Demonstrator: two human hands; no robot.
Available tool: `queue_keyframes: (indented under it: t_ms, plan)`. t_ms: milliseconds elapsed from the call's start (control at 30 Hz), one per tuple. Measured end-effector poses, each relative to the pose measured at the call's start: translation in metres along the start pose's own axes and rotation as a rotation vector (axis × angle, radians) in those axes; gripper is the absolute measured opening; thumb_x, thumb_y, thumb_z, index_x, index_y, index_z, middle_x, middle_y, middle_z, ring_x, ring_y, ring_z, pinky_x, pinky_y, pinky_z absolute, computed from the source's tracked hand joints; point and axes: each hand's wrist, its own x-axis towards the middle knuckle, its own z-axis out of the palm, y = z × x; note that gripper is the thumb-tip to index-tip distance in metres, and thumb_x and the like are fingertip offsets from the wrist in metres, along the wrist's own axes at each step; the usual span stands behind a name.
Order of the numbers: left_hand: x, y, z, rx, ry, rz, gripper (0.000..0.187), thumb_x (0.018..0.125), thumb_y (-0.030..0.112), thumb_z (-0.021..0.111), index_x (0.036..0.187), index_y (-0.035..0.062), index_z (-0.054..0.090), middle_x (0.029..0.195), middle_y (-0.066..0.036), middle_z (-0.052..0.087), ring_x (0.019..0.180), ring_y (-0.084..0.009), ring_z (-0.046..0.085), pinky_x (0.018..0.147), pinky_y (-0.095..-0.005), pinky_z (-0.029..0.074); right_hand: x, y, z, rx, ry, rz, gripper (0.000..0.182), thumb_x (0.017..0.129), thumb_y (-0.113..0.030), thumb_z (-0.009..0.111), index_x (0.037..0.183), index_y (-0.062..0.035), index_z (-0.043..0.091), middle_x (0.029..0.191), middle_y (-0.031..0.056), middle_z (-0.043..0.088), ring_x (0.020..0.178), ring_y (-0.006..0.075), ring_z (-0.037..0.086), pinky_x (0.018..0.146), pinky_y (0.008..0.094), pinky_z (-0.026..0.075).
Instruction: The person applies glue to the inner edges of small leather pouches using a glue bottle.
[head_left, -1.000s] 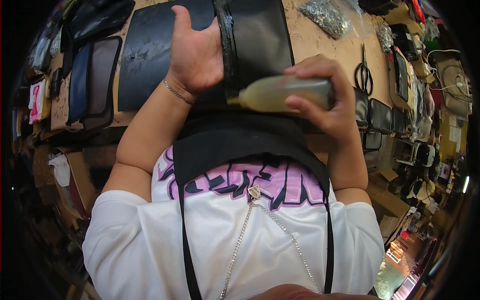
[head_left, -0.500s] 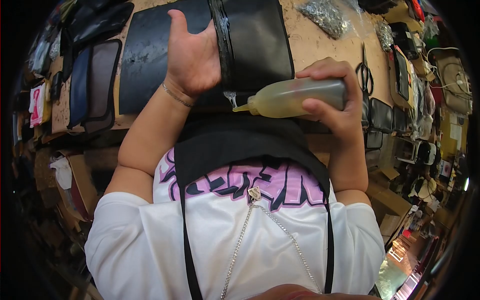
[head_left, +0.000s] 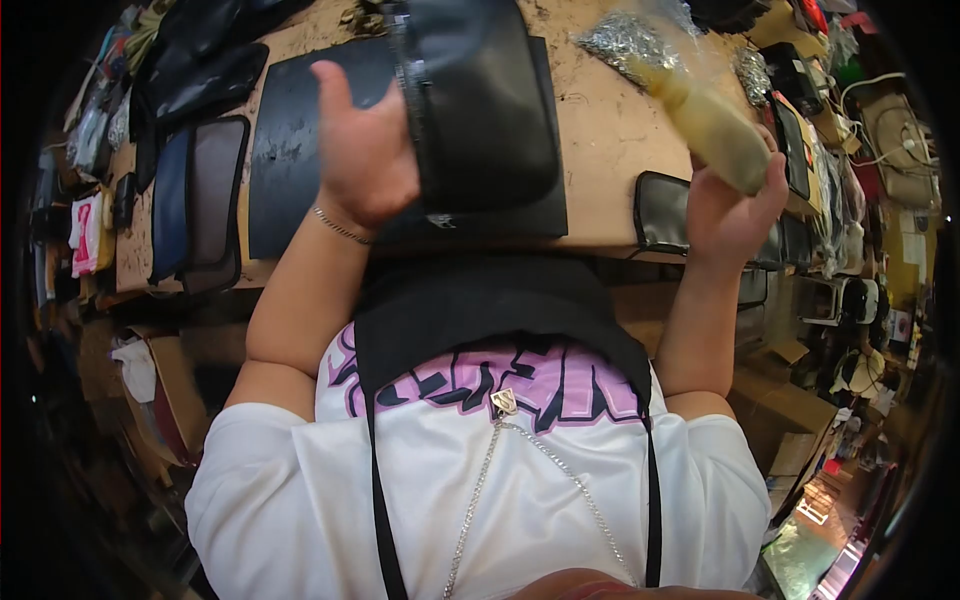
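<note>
My left hand [head_left: 367,150] is turned palm up under a black leather piece [head_left: 485,110]. Its thumb stands out to the side, and its fingers are hidden beneath the piece, which they support. Shiny wet glue runs along the left edge of the leather, and a small glossy patch [head_left: 440,220] shows below its corner. Under both lies a dark flat board [head_left: 282,180]. At the right, my right hand [head_left: 735,200] is closed around a translucent squeeze bottle [head_left: 715,130] with yellowish liquid. Its nozzle points up and left, blurred by motion.
Worn tabletop [head_left: 600,150] surrounds the board. Blue and brown cases [head_left: 205,190] lie at the left, near black leather sheets [head_left: 205,80]. A heap of silvery metal pieces [head_left: 630,45] sits at the back. A black pouch [head_left: 660,212] lies by my right wrist.
My right hand has carried the bottle away from the leather's near edge, up and right, turning its nozzle upward. My left hand and the leather have shifted slightly left, uncovering more board at the right.
</note>
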Motion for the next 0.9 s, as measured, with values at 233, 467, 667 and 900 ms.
queue_keyframes:
  t_ms: [233, 467, 667, 900]
  plan:
    - [-0.012, 0.016, 0.035, 0.233, 0.577, 0.251, 0.104, 0.092, 0.079, 0.028, 0.154, -0.0038, 0.022, 0.160, -0.021, 0.027, 0.147, -0.0347, 0.028, 0.123, -0.0470, 0.017, 0.000, 0.085, -0.088, -1.238, 0.135, -0.143, 0.044, 0.084, -0.031, 0.076, 0.107, -0.0042, 0.050, 0.092, 0.0074, 0.056, 0.080, 0.0215, 0.057, 0.071, 0.0384, 0.049]
    - [0.011, -0.005, 0.017, 0.172, -0.238, -0.163, 0.107, 0.089, 0.082, 0.032, 0.157, -0.0002, 0.018, 0.161, -0.018, 0.026, 0.149, -0.0317, 0.025, 0.123, -0.0459, 0.016, -0.011, 0.077, -0.061, -1.405, -0.131, -0.516, 0.038, 0.082, -0.031, 0.079, 0.102, -0.0035, 0.063, 0.105, 0.0154, 0.062, 0.103, 0.0334, 0.059, 0.092, 0.0401, 0.047]
    - [0.073, -0.077, 0.030, -0.044, -0.470, -0.518, 0.108, 0.087, 0.085, 0.030, 0.156, 0.0015, 0.024, 0.156, -0.016, 0.038, 0.144, -0.0288, 0.036, 0.120, -0.0447, 0.023, -0.028, 0.007, -0.048, -0.167, -0.071, 0.165, 0.045, 0.084, -0.012, 0.079, 0.124, -0.0027, 0.060, 0.123, 0.0076, 0.065, 0.112, 0.0167, 0.061, 0.099, 0.0309, 0.048]
    - [0.087, -0.102, 0.042, 0.640, -0.532, -0.616, 0.100, 0.091, 0.080, 0.030, 0.148, -0.0008, 0.039, 0.145, -0.024, 0.049, 0.132, -0.0360, 0.051, 0.111, -0.0473, 0.036, -0.083, -0.153, -0.155, -0.325, 0.515, -0.355, 0.039, 0.087, -0.005, 0.071, 0.123, -0.0062, 0.056, 0.119, 0.0103, 0.065, 0.108, 0.0220, 0.062, 0.099, 0.0380, 0.048]
